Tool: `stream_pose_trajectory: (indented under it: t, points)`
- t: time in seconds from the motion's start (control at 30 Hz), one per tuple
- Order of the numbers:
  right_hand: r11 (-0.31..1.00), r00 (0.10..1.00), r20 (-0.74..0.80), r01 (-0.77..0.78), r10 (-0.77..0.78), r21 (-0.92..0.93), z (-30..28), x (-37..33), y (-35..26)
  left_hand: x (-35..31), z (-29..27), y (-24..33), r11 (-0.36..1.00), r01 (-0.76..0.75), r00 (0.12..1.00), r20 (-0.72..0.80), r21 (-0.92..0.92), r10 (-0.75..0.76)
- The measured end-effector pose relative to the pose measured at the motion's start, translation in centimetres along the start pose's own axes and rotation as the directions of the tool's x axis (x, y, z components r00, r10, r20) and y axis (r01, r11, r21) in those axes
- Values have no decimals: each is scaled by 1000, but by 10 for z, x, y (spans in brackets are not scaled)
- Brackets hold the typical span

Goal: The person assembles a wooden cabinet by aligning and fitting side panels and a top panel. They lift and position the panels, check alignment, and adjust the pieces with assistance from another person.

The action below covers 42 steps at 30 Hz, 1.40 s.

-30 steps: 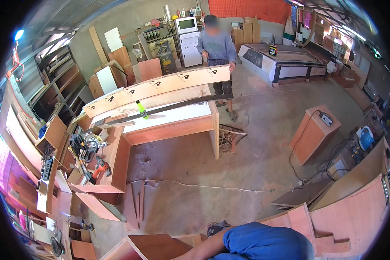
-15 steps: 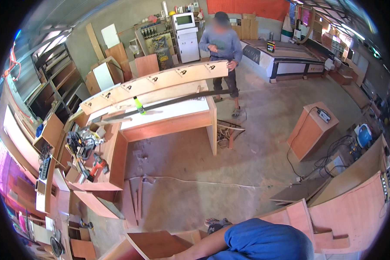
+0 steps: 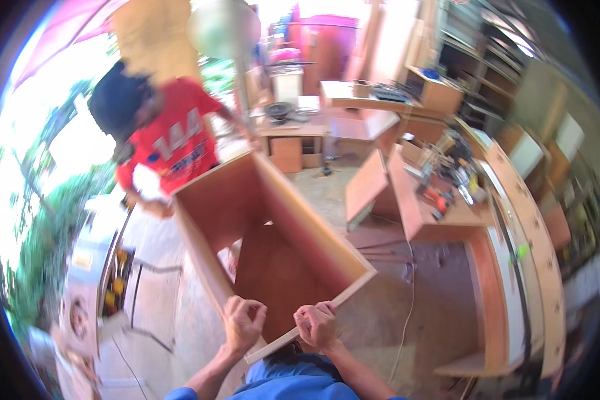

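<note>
A reddish-brown wooden cabinet box (image 3: 307,230), its open side facing up, stretches away from me between my arms and a co-worker. My left hand (image 3: 243,323) has its fingers curled over the near left corner of the box's rim. My right hand (image 3: 317,325) grips the near edge farther right, fingers closed on the board. At the far end a person in a red shirt (image 3: 177,137) and dark cap leans over the box, a hand (image 3: 155,208) by its far left corner. Gaps show beside the inner panel (image 3: 280,267). The box's underside is hidden.
To the right stands a wooden desk frame (image 3: 480,257) carrying an orange power drill (image 3: 439,200), other tools and a long curved board (image 3: 537,233). A loose panel (image 3: 367,183) leans beside it. A cable (image 3: 410,293) crosses the floor. At left is a light-coloured machine stand (image 3: 90,260).
My view has swung left, from the workshop to the red-shirted person and the box. Both my hands now show on the box, which was only partly visible at the lower edge.
</note>
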State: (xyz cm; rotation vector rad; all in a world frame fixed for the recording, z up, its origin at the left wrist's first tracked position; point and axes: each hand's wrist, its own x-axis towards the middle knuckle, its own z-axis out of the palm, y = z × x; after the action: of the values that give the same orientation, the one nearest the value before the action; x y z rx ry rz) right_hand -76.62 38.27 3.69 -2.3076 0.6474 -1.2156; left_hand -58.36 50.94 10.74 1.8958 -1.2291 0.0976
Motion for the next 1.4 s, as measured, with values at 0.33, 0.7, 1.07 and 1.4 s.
stream_pose_trajectory:
  t: [0.33, 0.7, 1.07, 1.4]
  points:
    - [998, 991, 134, 2, 5, -56, -9, 9, -4, -85, -32, -41, 621, 768, 605, -137, -158, -784]
    - [987, 987, 107, 128, -118, -92, -4, 6, 4, -91, 15, -16, 562, 682, 644, 21, -468, -764]
    - [993, 993, 37, 114, -114, -4, -14, 3, 12, -107, 23, -27, 527, 610, 705, 103, -592, -701]
    - [992, 996, -5, 92, -92, 81, -15, -9, 17, -115, 22, -40, 507, 697, 647, 140, -508, -750]
